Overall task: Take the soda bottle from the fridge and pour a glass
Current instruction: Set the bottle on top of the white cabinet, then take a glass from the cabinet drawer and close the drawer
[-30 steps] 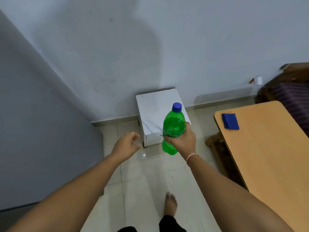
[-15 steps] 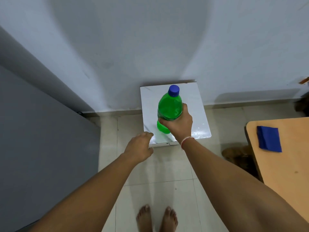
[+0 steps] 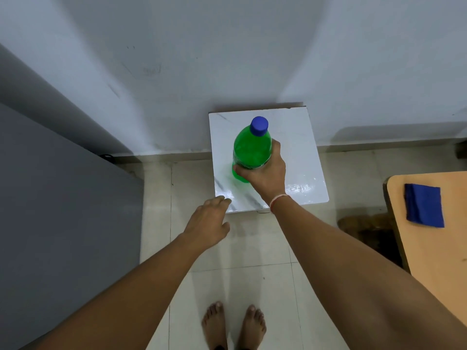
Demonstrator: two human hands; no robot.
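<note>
Fingers of your right hand [image 3: 262, 173] curl round the lower body of the green soda bottle [image 3: 251, 150], thumb on the far side, a full clamped grip. You hold the bottle upright over the white marble-topped stand [image 3: 298, 137] by the wall, its blue cap [image 3: 259, 125] on; whether its base touches the top you cannot tell. Your left hand [image 3: 208, 223] holds nothing, its grip apart, fingers loosely extended, fingertips over the stand's near left corner. A folded blue cloth [image 3: 423, 204] lies on the wooden bench [image 3: 434, 248] to your right.
</note>
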